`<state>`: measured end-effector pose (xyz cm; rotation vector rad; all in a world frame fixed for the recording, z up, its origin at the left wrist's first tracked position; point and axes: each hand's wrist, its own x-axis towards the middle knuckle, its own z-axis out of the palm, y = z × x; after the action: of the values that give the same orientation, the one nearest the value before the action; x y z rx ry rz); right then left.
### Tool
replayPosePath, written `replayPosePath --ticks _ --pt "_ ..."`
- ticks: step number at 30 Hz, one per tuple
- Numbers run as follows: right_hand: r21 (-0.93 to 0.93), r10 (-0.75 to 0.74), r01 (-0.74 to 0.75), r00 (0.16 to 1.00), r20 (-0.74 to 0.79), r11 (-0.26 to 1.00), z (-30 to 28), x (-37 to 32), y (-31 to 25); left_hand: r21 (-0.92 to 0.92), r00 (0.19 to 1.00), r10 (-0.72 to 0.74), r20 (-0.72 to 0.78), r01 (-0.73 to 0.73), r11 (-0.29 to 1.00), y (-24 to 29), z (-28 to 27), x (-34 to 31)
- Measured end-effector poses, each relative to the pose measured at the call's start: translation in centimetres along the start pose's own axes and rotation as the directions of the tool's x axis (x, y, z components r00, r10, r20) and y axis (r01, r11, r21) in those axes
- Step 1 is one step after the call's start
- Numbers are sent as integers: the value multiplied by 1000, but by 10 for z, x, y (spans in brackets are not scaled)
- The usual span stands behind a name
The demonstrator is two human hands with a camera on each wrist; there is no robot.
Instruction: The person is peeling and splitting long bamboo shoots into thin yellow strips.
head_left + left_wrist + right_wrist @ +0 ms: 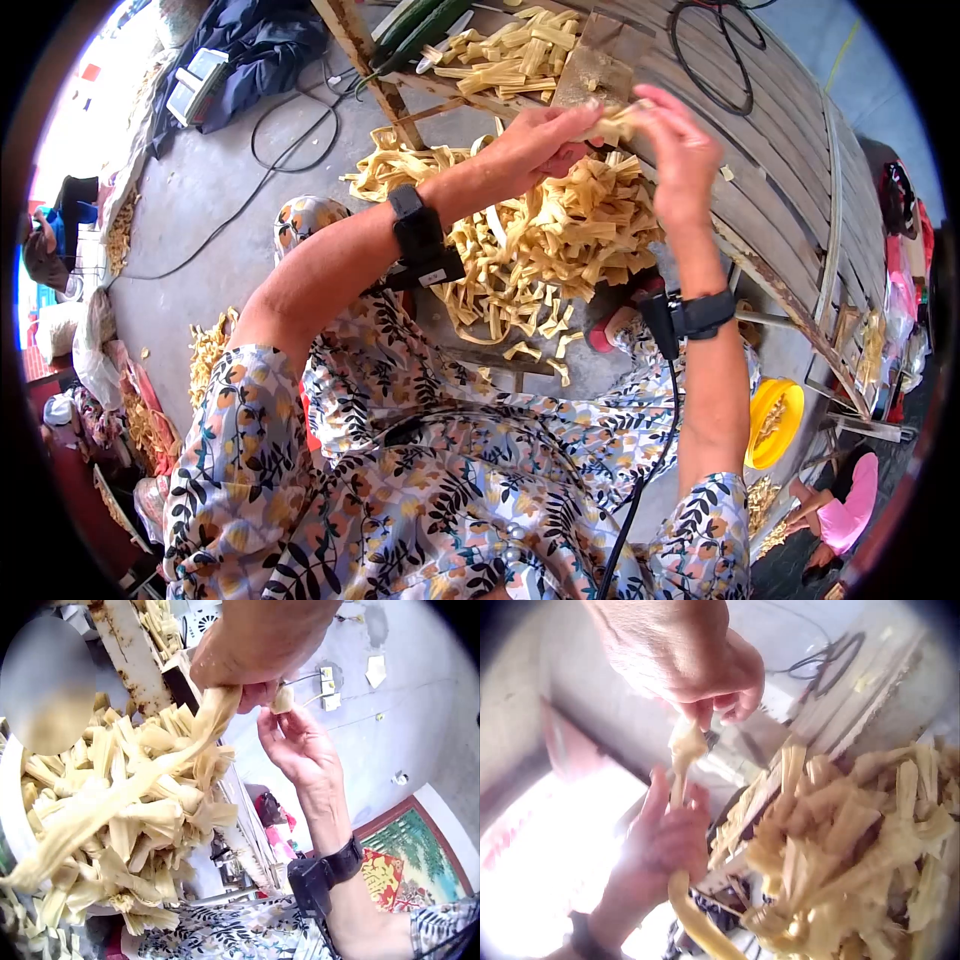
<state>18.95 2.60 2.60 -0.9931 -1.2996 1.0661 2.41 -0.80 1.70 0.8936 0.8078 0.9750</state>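
A long pale yellow flat strip (154, 771), knotted near one end, is stretched between both hands. The left hand (550, 145) holds it with curled fingers, and its long tail hangs from the palm in the left wrist view. At the short end, the right hand (685, 155) pinches the strip between thumb and fingertips. In the right wrist view the knot (688, 748) shows between the two hands. Below them lies a large heap of similar strips (590, 225), several with knots. In the right wrist view the heap (847, 847) is beside the hands.
A slatted wooden table (790, 140) with a rusty frame stands ahead, bearing a small board (597, 72), a pile of folded strips (520, 50) and a black cable (745, 90). Green cucumbers (420, 40) lie at its left. A yellow bucket (775, 422) stands at right.
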Motion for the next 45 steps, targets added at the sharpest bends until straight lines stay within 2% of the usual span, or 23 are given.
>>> replayPosePath --ticks 1,4,6,9,13,17,20,21,24,27,31,34,38,41,42,43,44,45 --pt "141 102 -92 992 -72 986 -7 6 -9 33 1000 -27 15 27 999 -2 -1 1" --pt "163 160 -154 987 -23 975 -17 7 -4 157 995 -17 99 1 988 2 -5 -2" --pt "135 235 -246 968 86 960 -18 6 -2 108 988 -56 145 41 993 1 -13 -1" --pt "36 373 -395 889 267 918 -20 0 -10 29 967 -112 228 108 994 1 -20 -5" --pt "-77 355 -356 844 402 931 -6 -9 -8 -18 940 -142 311 155 988 -5 -21 0" --pt "181 316 -404 870 378 897 1 -12 2 -23 924 -189 332 208 978 1 -21 0" --pt "192 338 -402 894 295 895 -2 -8 3 -26 944 -175 280 190 982 1 -22 -3" --pt "163 331 -401 881 337 901 -5 -7 4 -12 942 -179 285 190 982 0 -23 -2" --pt "-10 310 -318 914 262 948 -5 -9 3 10 936 -194 295 200 980 -2 -26 -3" --pt "-195 197 -155 956 218 968 -9 -5 5 14 932 -196 304 202 979 -2 -26 -3" --pt "-244 54 -19 989 137 970 -8 -5 1 15 939 -192 285 196 980 -1 -26 0" --pt "-240 23 11 990 139 971 -12 -5 -3 3 931 -191 311 200 980 2 -26 0" --pt "-237 78 -47 989 123 970 -12 -2 -7 17 929 -212 304 217 976 8 -28 2" --pt "-175 159 -144 984 76 974 -9 5 -13 114 948 -152 281 125 986 20 -32 11" --pt "-158 193 -183 980 49 970 -8 10 -13 255 968 -92 232 31 966 26 -32 15" --pt "-140 229 -224 973 22 965 -7 14 -13 392 982 -23 190 -54 918 31 -32 19" --pt "-146 199 -197 980 -4 969 -8 20 -10 520 987 46 154 -121 845 35 -32 23" --pt "-150 170 -173 985 -32 973 -9 30 -4 587 965 145 217 -247 771 38 -36 31"
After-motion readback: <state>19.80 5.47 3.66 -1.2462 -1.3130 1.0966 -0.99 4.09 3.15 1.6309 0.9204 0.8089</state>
